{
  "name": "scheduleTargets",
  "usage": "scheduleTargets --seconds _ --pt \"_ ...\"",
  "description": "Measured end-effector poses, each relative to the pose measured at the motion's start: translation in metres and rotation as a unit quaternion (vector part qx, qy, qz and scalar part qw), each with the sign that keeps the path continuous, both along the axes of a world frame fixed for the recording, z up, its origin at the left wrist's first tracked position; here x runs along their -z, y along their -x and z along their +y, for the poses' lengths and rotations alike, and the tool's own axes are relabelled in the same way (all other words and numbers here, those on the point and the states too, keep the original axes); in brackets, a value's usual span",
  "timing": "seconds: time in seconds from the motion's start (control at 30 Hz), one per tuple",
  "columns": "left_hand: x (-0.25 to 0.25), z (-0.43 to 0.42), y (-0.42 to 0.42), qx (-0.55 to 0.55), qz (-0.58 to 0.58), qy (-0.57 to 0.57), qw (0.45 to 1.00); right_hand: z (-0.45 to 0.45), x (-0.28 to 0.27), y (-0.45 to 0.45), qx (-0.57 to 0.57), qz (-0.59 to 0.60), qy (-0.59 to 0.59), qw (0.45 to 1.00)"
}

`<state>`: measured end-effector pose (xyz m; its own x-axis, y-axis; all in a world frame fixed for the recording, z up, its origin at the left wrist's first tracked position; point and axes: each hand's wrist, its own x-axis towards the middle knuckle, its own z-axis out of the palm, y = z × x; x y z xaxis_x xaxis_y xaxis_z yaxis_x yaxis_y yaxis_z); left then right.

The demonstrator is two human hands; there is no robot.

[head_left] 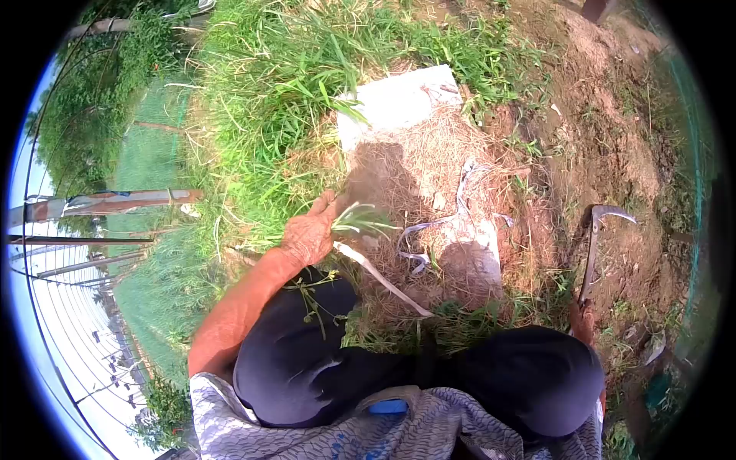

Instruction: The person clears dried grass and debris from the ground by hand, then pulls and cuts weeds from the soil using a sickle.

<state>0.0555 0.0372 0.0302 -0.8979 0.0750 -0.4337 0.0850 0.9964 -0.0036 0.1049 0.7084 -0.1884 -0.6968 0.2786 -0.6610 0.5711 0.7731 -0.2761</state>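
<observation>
My left hand [310, 230] is closed around a bunch of green grass [360, 221], whose cut ends and blades stick out to the right, over the left edge of a pale slab [406, 98]. My right hand [583, 320], beside my right knee, is wrapped round the handle of a sickle [593, 253]; its curved blade points right above bare soil. Dry straw [437, 153] covers much of the slab. A pale twisted strip of cloth [423, 226] lies on the straw. Near my left hand a light stick [383, 282] slants down to the right.
Tall green grass [268, 115] grows left of and above the slab. Brown soil [629, 161] lies at the right, with green netting [694, 153] along the far edge. Wooden posts [115, 202] and a net fence [146, 169] stand at the left. My knees [299, 353] are bent below the slab.
</observation>
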Motion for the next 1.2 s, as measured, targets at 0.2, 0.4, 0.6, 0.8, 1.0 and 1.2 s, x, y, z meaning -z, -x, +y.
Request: scheduleTargets --seconds 0.2,0.4,0.6,0.8,1.0,1.2 --pt "0.055 -0.009 0.004 -0.167 -0.097 -0.003 0.981 -0.031 -0.033 -0.037 0.104 -0.014 -0.006 0.994" --pt "0.025 0.005 -0.008 -0.174 -0.148 -0.170 0.959 -0.077 -0.066 -0.021 0.108 0.161 0.091 0.977" --pt "0.021 -0.017 -0.056 -0.039 -0.215 -0.344 0.913 -0.142 -0.082 0.012 0.194 0.147 0.174 0.954" --pt "-0.062 -0.037 -0.048 -0.146 -0.170 0.066 0.972 -0.130 -0.067 0.040 -0.072 0.191 -0.072 0.976" --pt "-0.055 -0.029 0.003 -0.318 -0.154 -0.135 0.926 -0.190 -0.073 0.103 -0.083 0.051 0.258 0.961" --pt "0.053 -0.008 0.041 -0.469 -0.123 -0.183 0.855 -0.287 -0.068 0.103 -0.028 -0.040 0.382 0.923"
